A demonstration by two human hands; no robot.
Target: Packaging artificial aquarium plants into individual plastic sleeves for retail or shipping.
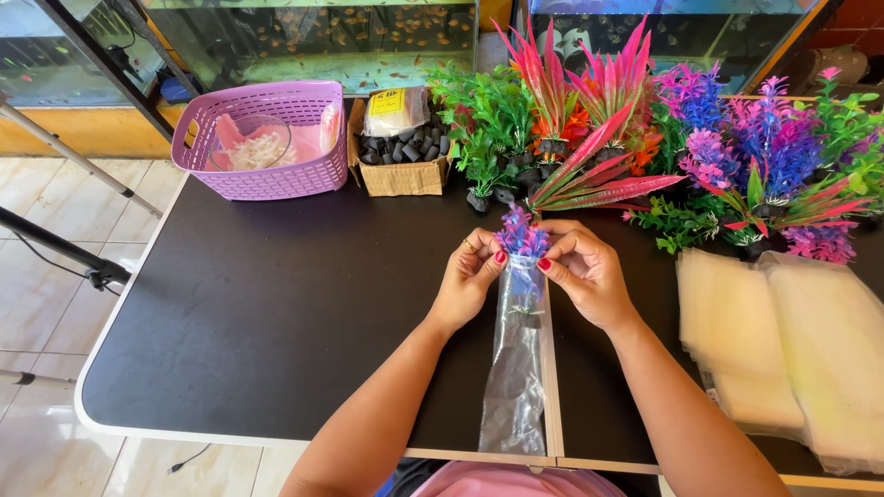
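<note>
The left hand (470, 281) and the right hand (582, 274) met at the middle of the black table (276, 313), each pinching 1 side of the mouth of a long clear plastic sleeve (516, 387). Holding the 2 edges apart that way kept the opening spread while a small purple and blue artificial plant (522, 235) sat in it, its tuft standing above the fingers and its stem and dark base already showing through the film below. The rest of the sleeve lay flat toward the person along the seam between the 2 tabletops, so its length was supported rather than hanging.

Stock stood in reach along the far edge. A purple plastic basket (267, 143) at the far left held a clear bowl (250, 143) with pale pieces in it, what they were I could not tell. Just beside it an open cardboard box (398, 152) carried small dark bases and a white bag. To its right was a crowd of artificial aquarium plants (645, 129), green, then red and pink, then purple and blue, standing upright on their weighted feet. On the right of the table lay 2 stacks of empty clear sleeves (783, 340), flat and near the right hand. Glass fish tanks (322, 37) ran behind the table.
</note>
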